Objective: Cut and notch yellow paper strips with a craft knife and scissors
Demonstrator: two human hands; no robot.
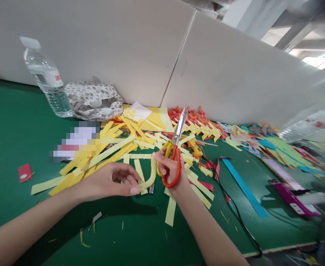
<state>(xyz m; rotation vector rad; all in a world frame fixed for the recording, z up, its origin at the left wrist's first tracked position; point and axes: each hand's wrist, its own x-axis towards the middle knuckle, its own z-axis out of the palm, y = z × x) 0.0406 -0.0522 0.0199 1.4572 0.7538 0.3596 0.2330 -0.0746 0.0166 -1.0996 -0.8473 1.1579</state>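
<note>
My left hand (117, 181) pinches one end of a curved pale yellow paper strip (152, 171) between thumb and fingers. The other end of that strip reaches the thumb and fingertips of my right hand (171, 168). Around my right hand sit scissors (176, 136) with one red and one yellow handle, blades pointing up and away from me. Whether the blades are slightly apart is hard to make out. Beneath and behind both hands lies a loose pile of yellow and pale yellow paper strips (111, 147).
A water bottle (47, 79) and a patterned cloth pouch (94, 99) stand at the back left. Woven paper fish shapes (195, 120) lie along the partition. To the right are a blue strip (244, 186), a black cable (229, 201) and a purple power bank (292, 199).
</note>
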